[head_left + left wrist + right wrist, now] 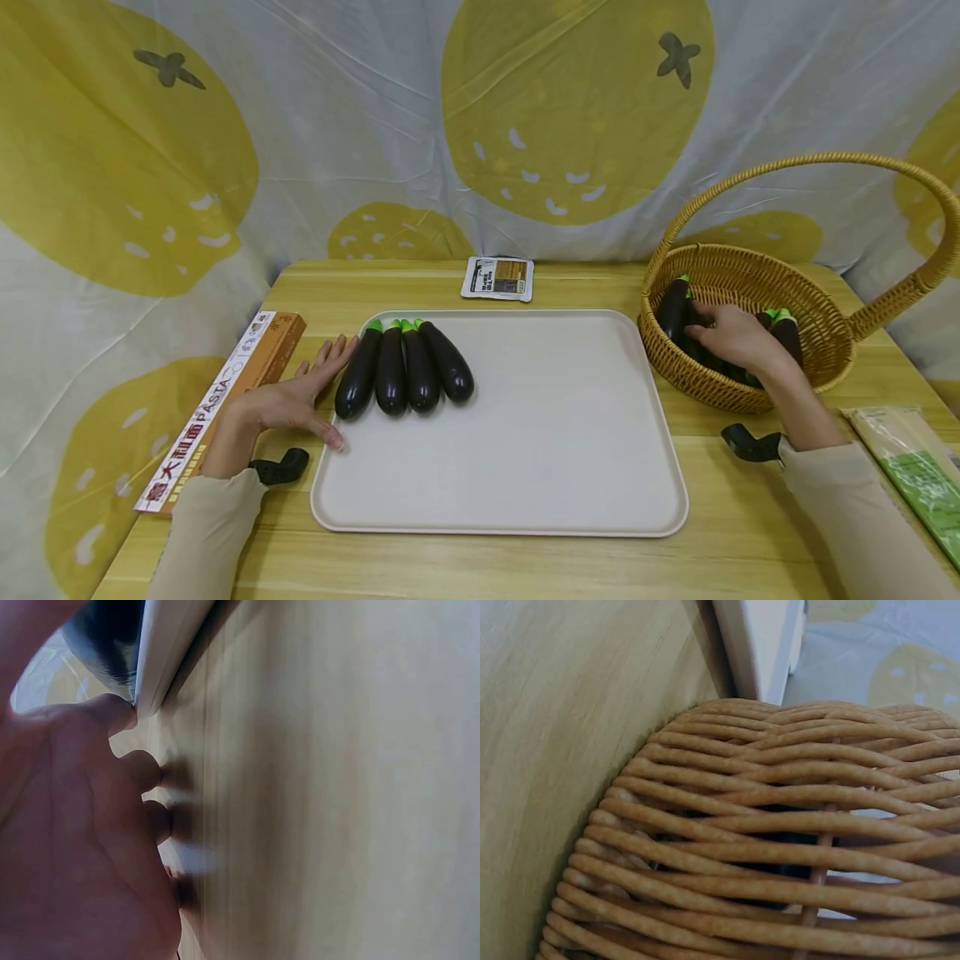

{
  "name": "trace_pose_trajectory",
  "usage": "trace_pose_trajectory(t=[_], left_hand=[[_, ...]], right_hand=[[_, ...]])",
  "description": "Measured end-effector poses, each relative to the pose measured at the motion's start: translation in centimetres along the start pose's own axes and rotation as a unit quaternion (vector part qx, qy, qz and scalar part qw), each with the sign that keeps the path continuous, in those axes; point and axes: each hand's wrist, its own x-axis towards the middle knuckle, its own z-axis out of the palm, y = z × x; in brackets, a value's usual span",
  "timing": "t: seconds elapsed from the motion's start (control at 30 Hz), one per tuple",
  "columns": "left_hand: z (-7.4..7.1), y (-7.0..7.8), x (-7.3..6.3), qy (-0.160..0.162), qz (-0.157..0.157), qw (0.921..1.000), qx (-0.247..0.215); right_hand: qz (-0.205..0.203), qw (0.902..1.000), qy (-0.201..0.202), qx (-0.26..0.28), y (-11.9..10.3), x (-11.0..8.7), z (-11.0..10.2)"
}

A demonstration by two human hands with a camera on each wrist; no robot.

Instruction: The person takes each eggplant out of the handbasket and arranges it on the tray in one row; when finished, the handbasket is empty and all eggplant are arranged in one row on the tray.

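Note:
Several dark eggplants (391,375) with green stem ends lie side by side at the left of a pale tray (555,425). My left hand (296,400) rests at the tray's left edge with its fingers spread. In the left wrist view, the left fingertips (154,771) meet the table beside the tray's rim. My right hand (731,336) reaches into a wicker basket (832,354) and grips an eggplant (672,310) that leans against the basket's left wall. More eggplants (787,333) lie in the basket, partly behind the hand. Wickerwork hides the right fingers in the right wrist view.
A long pasta box (225,400) lies left of the tray. Behind the tray is a small flat packet (497,278). A green and clear package (911,467) lies at the right edge. The basket's tall handle (795,158) arches over it, before a patterned cloth (360,108).

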Motion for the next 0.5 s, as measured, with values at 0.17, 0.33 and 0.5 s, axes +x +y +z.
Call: trace_pose_trajectory(t=[0.17,0.33,0.5], left_hand=[[0.00,-0.08,-0.09,0.000,0.001,1.0000,0.000],[0.00,-0.06,-0.10,0.000,-0.002,1.0000,0.002],[-0.05,0.06,-0.08,-0.001,-0.006,1.0000,0.004]], right_hand=[[0.009,0.9997,-0.002,0.023,0.03,0.15,0.05],[0.013,0.9985,-0.010,0.053,0.26,0.07,-0.18],[0.009,0.9967,-0.012,0.080,0.25,-0.33,-0.63]])
